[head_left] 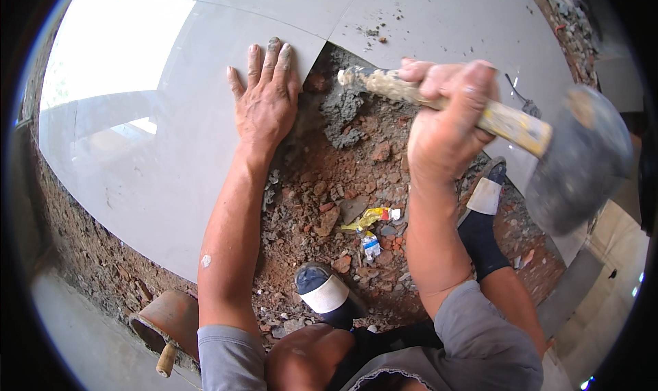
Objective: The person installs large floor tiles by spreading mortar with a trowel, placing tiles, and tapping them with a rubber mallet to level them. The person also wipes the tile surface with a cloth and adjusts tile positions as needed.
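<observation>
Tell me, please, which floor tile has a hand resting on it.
The large left tile: the left hand lies flat on it, while none rests on the top tile or right tile.

1. Pale, glossy floor tiles (445, 17) across the top and upper right, a thin joint between them.
2. Bare reddish-brown ground (312, 168), strewn with broken stone, in the centre.
3. A band of rubble (89, 230) curving along the left edge, beside a smooth grey surface (79, 326) at lower left.
4. A bright white reflection (120, 38) at upper left.
</observation>
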Tool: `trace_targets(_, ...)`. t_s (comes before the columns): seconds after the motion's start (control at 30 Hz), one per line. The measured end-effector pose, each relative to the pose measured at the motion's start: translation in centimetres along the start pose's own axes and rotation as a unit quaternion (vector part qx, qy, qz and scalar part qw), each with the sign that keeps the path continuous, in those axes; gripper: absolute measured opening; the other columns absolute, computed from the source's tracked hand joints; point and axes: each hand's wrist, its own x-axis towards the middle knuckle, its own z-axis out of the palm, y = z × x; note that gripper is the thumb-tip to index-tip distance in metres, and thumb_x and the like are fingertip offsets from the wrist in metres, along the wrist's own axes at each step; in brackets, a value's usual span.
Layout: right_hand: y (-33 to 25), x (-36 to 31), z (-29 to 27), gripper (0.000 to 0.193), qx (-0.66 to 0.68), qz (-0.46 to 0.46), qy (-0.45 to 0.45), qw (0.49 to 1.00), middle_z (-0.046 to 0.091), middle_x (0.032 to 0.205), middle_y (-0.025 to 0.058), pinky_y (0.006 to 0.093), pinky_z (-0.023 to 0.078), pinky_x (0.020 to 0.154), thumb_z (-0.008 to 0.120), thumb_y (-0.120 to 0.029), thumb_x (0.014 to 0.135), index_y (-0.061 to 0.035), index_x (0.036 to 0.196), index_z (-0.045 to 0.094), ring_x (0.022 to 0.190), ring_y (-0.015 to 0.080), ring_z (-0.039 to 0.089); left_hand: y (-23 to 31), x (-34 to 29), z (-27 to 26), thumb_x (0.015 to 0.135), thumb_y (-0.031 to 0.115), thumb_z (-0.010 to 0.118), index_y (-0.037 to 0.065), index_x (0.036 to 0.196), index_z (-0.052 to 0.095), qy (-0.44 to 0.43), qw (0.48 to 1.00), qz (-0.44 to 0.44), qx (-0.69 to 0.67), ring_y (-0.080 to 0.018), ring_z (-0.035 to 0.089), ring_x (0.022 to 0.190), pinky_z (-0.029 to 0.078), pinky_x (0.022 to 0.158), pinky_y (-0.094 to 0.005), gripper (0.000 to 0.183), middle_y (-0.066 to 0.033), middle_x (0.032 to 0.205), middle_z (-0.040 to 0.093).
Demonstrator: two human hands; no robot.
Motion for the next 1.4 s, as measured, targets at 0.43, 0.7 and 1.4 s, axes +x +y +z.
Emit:
trace_targets(0.43, -0.1, -0.4, 0.8, 0.030, -0.083, 0.017, -0.046, 0.995, 0.063, 0.074, 0.0086, 0.0375, 0.054, 0.080, 0.044, -0.028, 0.103, -0.0041, 0.085, 0.049, 0.084, 0.0227, 0.068, 0.1, -0.1, -0.2, 0.100, 0.034, 0.034, 0.017, 0.145, 0.037, 0.009, 1.000, -0.003, -0.013, -0.0247, 0.019, 0.145, 0.006, 0.117, -0.0557, 0.048, -0.0018, 0.153, 0.033)
trace_targets(0.7, 2.5, -3.6, -1.4, 0.032, -0.099, 0.078, -0.119, 0.985, 0.066, 0.082, 0.0106, 0.0416, 0.053, 0.085, 0.044, -0.029, 0.103, -0.0032, 0.084, 0.048, 0.090, 0.0259, 0.068, 0.6, 1.3, -0.7, 0.100, 0.040, 0.032, 0.018, 0.146, 0.036, -0.022, 1.000, -0.011, -0.018, -0.0241, 0.017, 0.146, 0.005, 0.116, -0.0578, 0.051, -0.0010, 0.155, 0.030)
trace_targets(1.4, -8.4, -6.7, -1.0, 0.026, -0.390, 0.253, -0.315, 0.827, 0.062, 0.071, 0.0028, 0.0295, 0.047, 0.060, 0.067, -0.023, 0.091, -0.0020, 0.079, 0.060, 0.063, 0.0111, 0.057, -10.4, -10.5, -4.8, 0.094, 0.042, 0.055, 0.014, 0.149, 0.030, 0.086, 0.958, -0.236, -0.138, -0.0322, 0.015, 0.146, 0.007, 0.115, -0.0559, 0.066, -0.0171, 0.156, 0.022)
